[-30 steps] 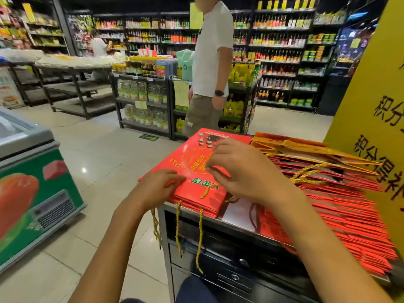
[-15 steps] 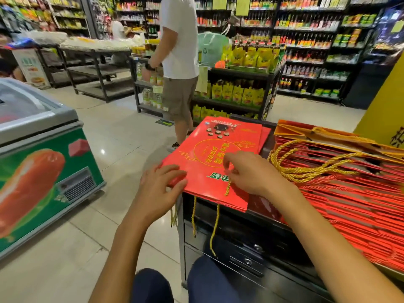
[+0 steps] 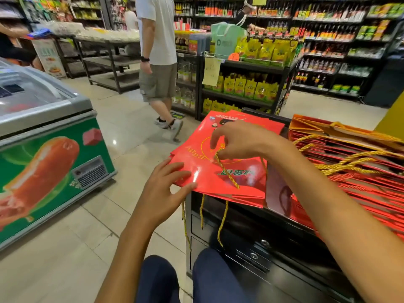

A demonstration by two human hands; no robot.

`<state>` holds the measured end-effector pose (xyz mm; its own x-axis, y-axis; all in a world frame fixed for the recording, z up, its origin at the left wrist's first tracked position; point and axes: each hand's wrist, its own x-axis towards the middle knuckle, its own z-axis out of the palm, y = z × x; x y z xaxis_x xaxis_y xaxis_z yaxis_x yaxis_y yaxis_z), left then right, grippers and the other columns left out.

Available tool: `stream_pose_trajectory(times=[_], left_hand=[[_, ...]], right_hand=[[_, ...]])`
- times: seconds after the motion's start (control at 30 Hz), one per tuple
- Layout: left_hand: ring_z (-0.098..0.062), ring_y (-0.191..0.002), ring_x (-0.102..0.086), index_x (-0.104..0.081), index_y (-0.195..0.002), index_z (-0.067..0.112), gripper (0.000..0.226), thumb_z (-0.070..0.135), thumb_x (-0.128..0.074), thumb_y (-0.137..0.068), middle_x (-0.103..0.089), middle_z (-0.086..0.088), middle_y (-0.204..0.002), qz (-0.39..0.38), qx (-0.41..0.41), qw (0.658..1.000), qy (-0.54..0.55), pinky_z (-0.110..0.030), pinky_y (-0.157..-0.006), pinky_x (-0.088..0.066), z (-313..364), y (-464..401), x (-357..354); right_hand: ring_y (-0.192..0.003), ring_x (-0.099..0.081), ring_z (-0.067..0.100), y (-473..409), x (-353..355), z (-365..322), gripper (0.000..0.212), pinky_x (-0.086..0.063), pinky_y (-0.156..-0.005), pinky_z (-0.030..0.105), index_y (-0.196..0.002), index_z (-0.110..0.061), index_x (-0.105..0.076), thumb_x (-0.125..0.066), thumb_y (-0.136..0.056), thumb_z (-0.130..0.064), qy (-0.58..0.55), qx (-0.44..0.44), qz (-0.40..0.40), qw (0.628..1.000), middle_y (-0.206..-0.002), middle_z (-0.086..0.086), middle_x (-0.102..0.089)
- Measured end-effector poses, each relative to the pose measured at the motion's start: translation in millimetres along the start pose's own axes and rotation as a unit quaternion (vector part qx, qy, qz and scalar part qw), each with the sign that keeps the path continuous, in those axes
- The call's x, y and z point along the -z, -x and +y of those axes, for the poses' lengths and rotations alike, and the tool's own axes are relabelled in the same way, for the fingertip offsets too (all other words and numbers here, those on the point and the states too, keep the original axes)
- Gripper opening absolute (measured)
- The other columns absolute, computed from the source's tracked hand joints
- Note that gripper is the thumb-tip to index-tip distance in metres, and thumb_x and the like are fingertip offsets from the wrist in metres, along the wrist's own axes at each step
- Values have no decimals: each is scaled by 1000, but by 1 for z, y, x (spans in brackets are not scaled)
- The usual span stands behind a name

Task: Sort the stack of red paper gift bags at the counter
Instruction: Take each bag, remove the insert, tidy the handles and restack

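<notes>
red paper gift bags lie in two groups on a dark bench point(image 3: 251, 217) with drawers. the small stack of flat bags point(image 3: 220, 171) sits at the bench's left end, its near edge overhanging the front, with several gold cord handles point(image 3: 222, 224) dangling below it. the large pile of bags point(image 3: 358, 171) fills the right part of the bench, fanned edge on, with a tangle of gold cords on top.

left hand point(image 3: 161, 193): fingers spread and nearly straight, resting on the near left corner of the small stack, the thumb lying along its near edge; it grips nothing.

right hand point(image 3: 238, 141): raised just above the top bag of the small stack, fingers curled, the thumb and a fingertip pinching one gold cord point(image 3: 227, 173), which runs slack from the pinch down across the bag's printed face toward its near edge.

background: a chest freezer point(image 3: 50, 154) with a green printed front stands on the tiled floor point(image 3: 91, 226) to the left; a person in a white shirt point(image 3: 158, 51) and grey shorts walks in the aisle; shelves point(image 3: 247, 79) carry yellow packets and bottles. the wearer's knees in dark blue trousers point(image 3: 188, 278) show at the bottom edge.
</notes>
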<state>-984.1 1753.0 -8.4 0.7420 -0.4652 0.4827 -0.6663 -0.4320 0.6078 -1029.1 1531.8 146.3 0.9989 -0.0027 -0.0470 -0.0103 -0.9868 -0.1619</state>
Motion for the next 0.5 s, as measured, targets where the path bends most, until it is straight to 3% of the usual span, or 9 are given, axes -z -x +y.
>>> stream_pose_trajectory(times=[0.1,0.23,0.3,0.37,0.5], left_hand=[[-8,-145,-37,-76,-120,28,42,53,-72,-86,-61,13,-138,11,22,1000,5,-30,-115,-30,-5,2,8],[-7,-146,-36,-73,-124,31,50,64,-68,-87,-59,14,-142,19,39,999,3,-39,-118,-33,-14,6,16],[-6,-145,-38,-71,-124,32,49,63,-67,-86,-60,15,-140,27,35,999,11,-43,-117,-35,-13,7,15],[-5,-144,-40,-72,-122,32,46,61,-69,-86,-62,17,-138,41,35,998,31,-47,-116,-38,-8,8,12],[-2,-143,-39,-73,-118,33,47,65,-64,-85,-62,21,-135,43,40,997,43,-48,-115,-39,-2,14,6]], right_hand=[[-97,-61,23,8,14,-7,24,-40,-67,32,-106,-38,-70,-70,-84,-46,169,5,53,984,-93,-11,-62],[-95,-61,29,12,27,-3,22,-42,-71,36,-105,-39,-69,-68,-88,-25,188,23,109,976,-93,-5,-54],[-83,-63,16,4,30,1,26,-43,-68,33,-105,-35,-73,-68,-87,-17,81,51,124,988,-82,-15,-56],[-64,-66,7,-8,27,1,21,-50,-61,30,-100,-27,-76,-70,-86,-13,-70,62,116,989,-71,-11,-66],[-64,-70,20,-35,-3,2,12,-60,-63,38,-101,-5,-74,-66,-93,-8,-297,14,48,954,-77,14,-72]])
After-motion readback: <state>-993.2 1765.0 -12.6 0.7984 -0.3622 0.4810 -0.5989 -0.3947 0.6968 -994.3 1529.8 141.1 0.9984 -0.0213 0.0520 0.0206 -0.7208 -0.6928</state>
